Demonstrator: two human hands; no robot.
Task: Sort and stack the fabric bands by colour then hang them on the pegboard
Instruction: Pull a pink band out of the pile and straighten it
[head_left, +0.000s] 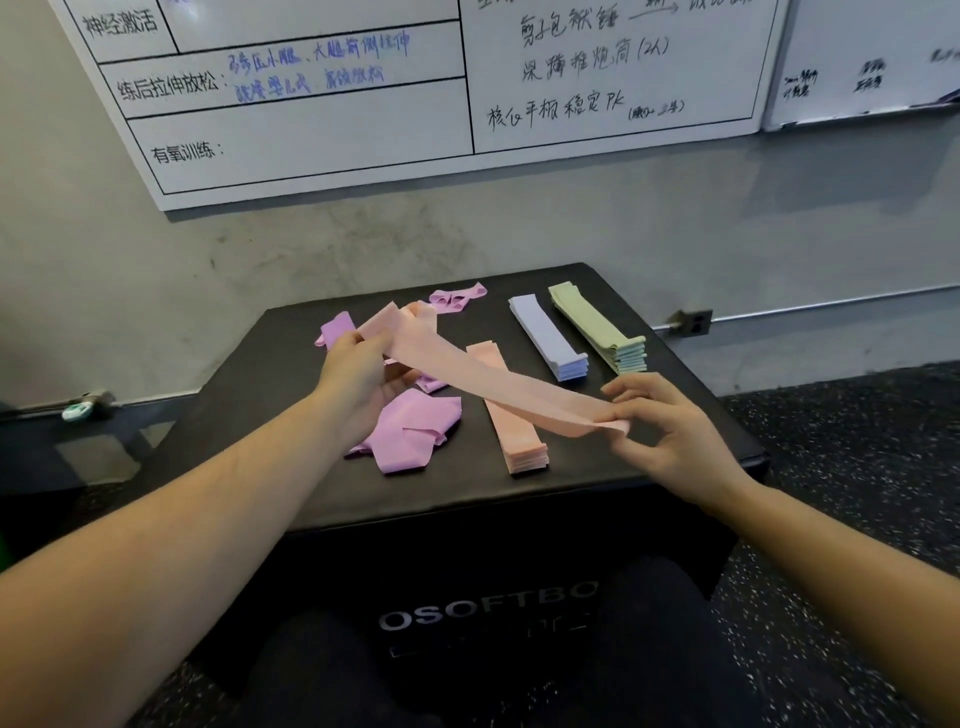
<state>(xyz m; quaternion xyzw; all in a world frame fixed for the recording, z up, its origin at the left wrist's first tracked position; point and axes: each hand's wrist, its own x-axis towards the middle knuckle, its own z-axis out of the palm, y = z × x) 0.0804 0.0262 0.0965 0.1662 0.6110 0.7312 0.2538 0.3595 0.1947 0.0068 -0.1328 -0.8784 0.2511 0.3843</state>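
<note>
A peach band (493, 379) is stretched in the air between my two hands above the black box (291, 467). My left hand (358, 374) grips its far left end, and my right hand (670, 426) pinches its near right end. Under it lies a neat peach stack (519, 441). To the right sit a lavender stack (550, 338) and a green stack (597, 327). Loose purple bands (410, 436) lie crumpled on the left, with one more purple band (457, 297) at the back.
The box stands against a grey wall with a whiteboard (311, 130) covered in writing. A wall socket (693, 322) sits right of the box. Speckled dark floor (857, 467) surrounds it. My dark-clad knees (467, 675) are below the box front.
</note>
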